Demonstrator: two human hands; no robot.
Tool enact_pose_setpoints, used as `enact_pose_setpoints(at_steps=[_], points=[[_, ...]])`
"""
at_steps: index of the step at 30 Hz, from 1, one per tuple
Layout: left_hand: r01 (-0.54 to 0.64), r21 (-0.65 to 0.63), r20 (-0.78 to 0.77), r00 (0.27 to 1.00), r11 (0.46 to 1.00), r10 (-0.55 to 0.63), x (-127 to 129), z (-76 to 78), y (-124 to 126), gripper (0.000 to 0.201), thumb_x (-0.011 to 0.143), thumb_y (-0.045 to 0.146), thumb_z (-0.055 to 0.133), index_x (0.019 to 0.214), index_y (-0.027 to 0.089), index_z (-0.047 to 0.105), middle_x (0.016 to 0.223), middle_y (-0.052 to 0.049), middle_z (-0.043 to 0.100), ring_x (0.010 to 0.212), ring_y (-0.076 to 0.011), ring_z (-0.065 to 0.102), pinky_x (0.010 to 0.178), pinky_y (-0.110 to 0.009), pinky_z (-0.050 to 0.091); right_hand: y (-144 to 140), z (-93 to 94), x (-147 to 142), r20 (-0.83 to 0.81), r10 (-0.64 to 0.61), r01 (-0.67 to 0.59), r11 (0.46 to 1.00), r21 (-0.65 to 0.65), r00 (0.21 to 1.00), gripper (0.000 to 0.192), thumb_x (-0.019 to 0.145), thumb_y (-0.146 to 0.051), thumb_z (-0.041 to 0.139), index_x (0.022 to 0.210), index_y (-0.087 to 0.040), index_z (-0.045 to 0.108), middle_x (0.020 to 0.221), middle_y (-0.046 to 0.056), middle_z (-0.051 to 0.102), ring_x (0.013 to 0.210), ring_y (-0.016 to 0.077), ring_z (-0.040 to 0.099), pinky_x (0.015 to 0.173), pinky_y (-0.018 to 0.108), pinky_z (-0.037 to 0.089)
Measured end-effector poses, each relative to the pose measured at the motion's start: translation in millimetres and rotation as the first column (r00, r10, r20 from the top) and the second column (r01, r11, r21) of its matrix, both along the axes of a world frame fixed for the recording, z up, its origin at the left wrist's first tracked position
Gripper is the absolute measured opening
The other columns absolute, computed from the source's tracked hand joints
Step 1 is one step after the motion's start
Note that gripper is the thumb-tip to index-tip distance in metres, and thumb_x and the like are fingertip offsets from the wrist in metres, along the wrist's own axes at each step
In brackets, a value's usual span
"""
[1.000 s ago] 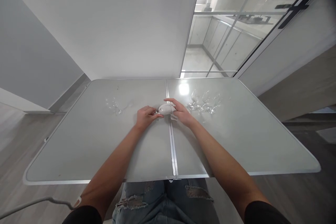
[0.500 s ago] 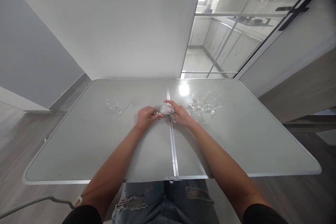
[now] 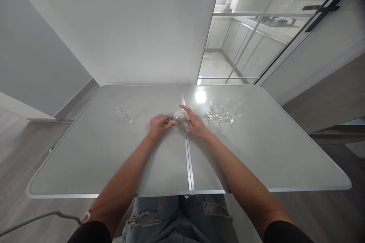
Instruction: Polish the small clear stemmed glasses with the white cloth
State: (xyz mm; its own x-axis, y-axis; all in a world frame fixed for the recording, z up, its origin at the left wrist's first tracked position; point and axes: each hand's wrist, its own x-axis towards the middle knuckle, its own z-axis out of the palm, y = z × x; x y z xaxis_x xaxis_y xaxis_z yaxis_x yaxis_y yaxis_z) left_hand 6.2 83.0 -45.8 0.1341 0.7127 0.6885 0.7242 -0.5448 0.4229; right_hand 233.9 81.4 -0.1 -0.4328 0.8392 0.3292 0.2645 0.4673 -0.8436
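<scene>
Over the table's middle seam, a clear stemmed glass (image 3: 179, 116) lies on its side between my hands. My left hand (image 3: 159, 126) is closed around its stem end. A white cloth or tissue (image 3: 186, 126) fills the bowl and hangs out of its mouth. My right hand (image 3: 196, 122) grips that cloth at the rim, with one finger stretched along the far side of the bowl. The fingertips inside or behind the cloth are hidden.
Three clear stemmed glasses (image 3: 220, 117) stand close together right of my right hand. Another stemmed glass (image 3: 129, 119) stands to the left. The pale folding table (image 3: 85, 159) meets a white wall (image 3: 137, 45) at its far edge; a glass door (image 3: 242, 45) is behind right.
My right index finger has lifted slightly away from the bowl, and a little more of the cloth shows below it. My left hand keeps its hold on the stem end.
</scene>
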Motion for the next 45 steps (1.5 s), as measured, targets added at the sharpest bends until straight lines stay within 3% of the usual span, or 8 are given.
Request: enact_pose_setpoints(at_steps=[6, 15, 22, 26, 31, 37, 42, 45], points=[[0.013, -0.058, -0.032, 0.999, 0.998, -0.015, 0.5, 0.6, -2.1, 0.047, 0.078, 0.065, 0.072, 0.067, 0.019, 0.069, 0.057, -0.001, 0.060, 0.055, -0.0114, 0.052, 0.054, -0.025, 0.033, 3.4, -0.1, 3.1, 0.169, 0.006, -0.001, 0.999, -0.034, 0.986, 0.072, 0.076, -0.013, 0.048, 0.147, -0.024, 0.046, 0.076, 0.000, 0.060, 0.070, 0.0179, 0.050, 0.073, 0.031, 0.044], [0.076, -0.078, -0.025, 0.997, 0.994, -0.078, 2.0, 2.8, -3.3, 0.046, 0.077, 0.064, 0.073, 0.070, 0.019, 0.070, 0.059, -0.002, 0.062, 0.056, -0.0117, 0.053, 0.056, -0.025, 0.034, 9.6, -11.9, 6.0, -0.296, -0.091, -0.045, 0.905, -0.423, 0.951, 0.076, 0.058, -0.012, 0.045, 0.132, -0.024, 0.058, 0.062, -0.006, 0.045, 0.057, 0.0129, 0.041, 0.054, 0.023, 0.033], [0.003, 0.004, -0.039, 0.999, 1.000, -0.003, -3.4, 1.8, 0.6, 0.045, 0.077, 0.064, 0.073, 0.072, 0.020, 0.071, 0.057, -0.001, 0.060, 0.055, -0.0122, 0.052, 0.056, -0.026, 0.032, -0.3, -0.7, -1.7, -0.131, -0.027, 0.013, 0.994, -0.107, 0.991, 0.088, 0.070, -0.009, 0.048, 0.155, -0.029, 0.036, 0.080, -0.002, 0.060, 0.071, 0.0162, 0.051, 0.080, 0.033, 0.046], [-0.003, -0.002, -0.071, 0.997, 1.000, 0.003, -2.8, 1.6, 1.1, 0.048, 0.076, 0.067, 0.072, 0.069, 0.019, 0.071, 0.056, -0.002, 0.059, 0.055, -0.0122, 0.051, 0.055, -0.026, 0.031, -1.0, 4.1, -1.6, 0.014, -0.014, 0.015, 0.993, -0.113, 1.000, 0.083, 0.073, -0.013, 0.055, 0.154, -0.025, 0.040, 0.076, -0.002, 0.060, 0.069, 0.0165, 0.051, 0.080, 0.034, 0.046], [0.035, -0.035, -0.070, 0.997, 0.999, -0.037, -0.3, 3.2, -1.8, 0.048, 0.076, 0.067, 0.072, 0.068, 0.019, 0.070, 0.058, -0.002, 0.061, 0.054, -0.0120, 0.053, 0.055, -0.026, 0.032, 5.6, 0.4, 3.2, -0.125, -0.073, 0.039, 0.966, -0.256, 0.989, 0.075, 0.065, -0.010, 0.051, 0.139, -0.025, 0.059, 0.087, 0.001, 0.066, 0.078, 0.0174, 0.056, 0.078, 0.031, 0.047], [0.070, -0.020, -0.032, 0.997, 0.997, -0.070, -0.6, 5.5, -2.3, 0.046, 0.074, 0.065, 0.074, 0.070, 0.019, 0.069, 0.058, -0.001, 0.062, 0.055, -0.0116, 0.054, 0.054, -0.025, 0.036, 6.2, 3.4, 5.7, -0.345, -0.220, 0.011, 0.856, -0.517, 0.912, 0.088, 0.056, -0.013, 0.051, 0.144, -0.020, 0.053, 0.070, -0.003, 0.059, 0.061, 0.0141, 0.052, 0.060, 0.026, 0.047], [-0.013, 0.039, 0.001, 1.000, 0.999, 0.013, -5.6, 4.8, 1.3, 0.044, 0.076, 0.063, 0.074, 0.070, 0.019, 0.069, 0.057, -0.001, 0.061, 0.055, -0.0116, 0.054, 0.055, -0.025, 0.036, 1.6, 3.8, 1.8, -0.267, -0.154, 0.080, 0.960, -0.269, 0.951, 0.095, 0.064, -0.012, 0.051, 0.156, -0.027, 0.034, 0.115, 0.004, 0.068, 0.096, 0.0209, 0.062, 0.093, 0.038, 0.052], [0.005, 0.048, -0.056, 0.998, 0.999, -0.002, -5.6, 4.3, 0.7, 0.045, 0.076, 0.063, 0.074, 0.069, 0.019, 0.069, 0.055, 0.000, 0.059, 0.054, -0.0113, 0.052, 0.054, -0.025, 0.033, 0.7, 0.1, -0.6, -0.125, -0.053, 0.034, 0.988, -0.149, 0.991, 0.091, 0.068, -0.010, 0.050, 0.156, -0.028, 0.036, 0.119, 0.004, 0.067, 0.104, 0.0230, 0.061, 0.104, 0.044, 0.045]])
